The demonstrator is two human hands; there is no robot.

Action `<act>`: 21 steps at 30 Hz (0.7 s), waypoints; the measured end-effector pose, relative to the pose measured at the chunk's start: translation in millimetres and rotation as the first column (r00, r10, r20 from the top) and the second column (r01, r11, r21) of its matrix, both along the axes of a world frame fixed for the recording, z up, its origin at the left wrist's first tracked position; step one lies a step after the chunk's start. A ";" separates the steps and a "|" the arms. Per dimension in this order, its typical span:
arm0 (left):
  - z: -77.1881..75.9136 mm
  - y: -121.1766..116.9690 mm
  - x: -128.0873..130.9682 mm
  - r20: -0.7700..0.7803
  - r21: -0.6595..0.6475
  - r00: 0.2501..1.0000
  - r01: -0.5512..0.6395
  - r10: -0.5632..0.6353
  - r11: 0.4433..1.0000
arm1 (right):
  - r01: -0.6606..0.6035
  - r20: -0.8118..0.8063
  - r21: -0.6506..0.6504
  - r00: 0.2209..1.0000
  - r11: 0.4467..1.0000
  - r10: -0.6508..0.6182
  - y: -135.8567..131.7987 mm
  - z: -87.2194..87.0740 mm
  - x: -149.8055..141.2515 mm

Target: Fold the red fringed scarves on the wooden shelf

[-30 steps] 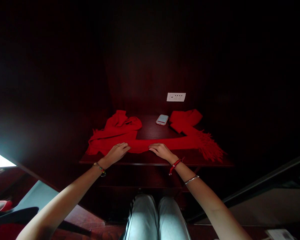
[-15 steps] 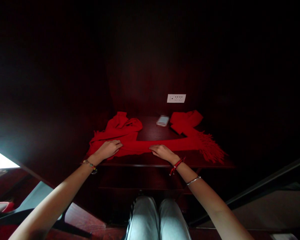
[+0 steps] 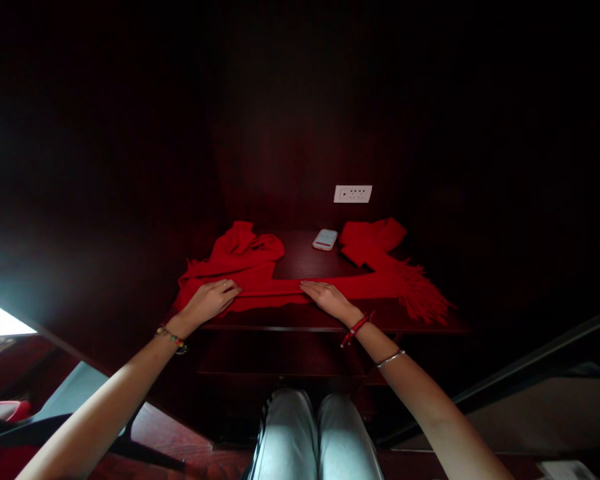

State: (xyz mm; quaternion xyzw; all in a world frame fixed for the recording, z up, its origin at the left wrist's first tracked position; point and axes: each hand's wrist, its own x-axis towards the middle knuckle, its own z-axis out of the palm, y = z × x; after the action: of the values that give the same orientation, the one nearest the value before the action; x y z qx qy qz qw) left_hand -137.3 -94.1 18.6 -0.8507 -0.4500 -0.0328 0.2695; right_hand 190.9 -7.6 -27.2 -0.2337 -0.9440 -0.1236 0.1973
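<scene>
A red fringed scarf lies across the desk in front of me, its layers running side to side in a long narrow strip. My left hand is closed on the strip's near edge, fingers pointing right. To its right, my right hand grips the same edge with fingers pressed together and pointing left; the thumb is partly hidden. Between the hands a dark crease separates the upper layer from the cloth below. Bunched scarf cloth is heaped at the left, and another folded part lies at the back right, above the spread fringe.
A phone with a lit screen rests at the back of the dark desk. On the back wall is a white socket plate. Dark panels rise on both sides. My knees are below the desk edge, and a chair stands lower left.
Both hands have shifted slightly, and the right fingers are straighter. The scarf's near edge has moved back a little between them, opening a dark crease above the front layer.
</scene>
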 end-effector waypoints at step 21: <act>8.4 -3.7 9.1 0.148 -0.307 0.988 0.084 -0.040 0.948 | -0.059 0.036 -0.411 0.996 0.910 0.081 -0.8 7.3 19.1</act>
State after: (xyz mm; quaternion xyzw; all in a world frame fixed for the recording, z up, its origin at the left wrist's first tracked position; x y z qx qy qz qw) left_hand -128.2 -97.7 27.0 -0.8921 -0.4402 -0.0292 0.0983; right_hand 210.0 -8.4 -19.9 -0.2327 -0.9615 0.0779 0.1237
